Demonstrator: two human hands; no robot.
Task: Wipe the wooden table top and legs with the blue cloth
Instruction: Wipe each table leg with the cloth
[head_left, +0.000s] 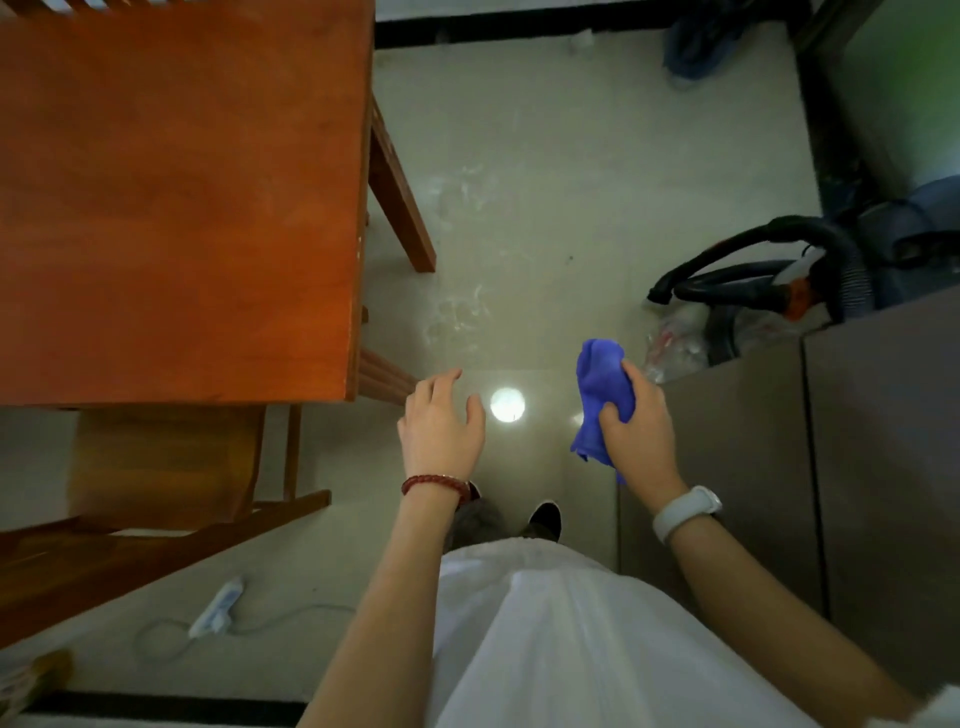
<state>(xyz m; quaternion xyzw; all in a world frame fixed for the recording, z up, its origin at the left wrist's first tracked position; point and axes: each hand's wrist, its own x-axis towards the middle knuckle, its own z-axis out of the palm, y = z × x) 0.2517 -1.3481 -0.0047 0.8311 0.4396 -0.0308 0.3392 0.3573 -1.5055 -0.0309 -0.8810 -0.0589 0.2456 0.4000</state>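
The wooden table (176, 208) fills the upper left, its reddish-brown top seen from above, with one leg (402, 208) slanting down to the floor on its right side. My right hand (636, 421) grips the bunched blue cloth (602, 387) in the air, well right of the table and over the floor. My left hand (441, 421) hovers with relaxed fingers, holding nothing, just off the table's near right corner.
A wooden chair (156, 499) stands tucked at the table's near side. A white power strip (215, 608) with its cord lies on the floor. A vacuum hose (753, 275) and a plastic bag (675, 343) sit at the right beside grey cabinets (831, 441).
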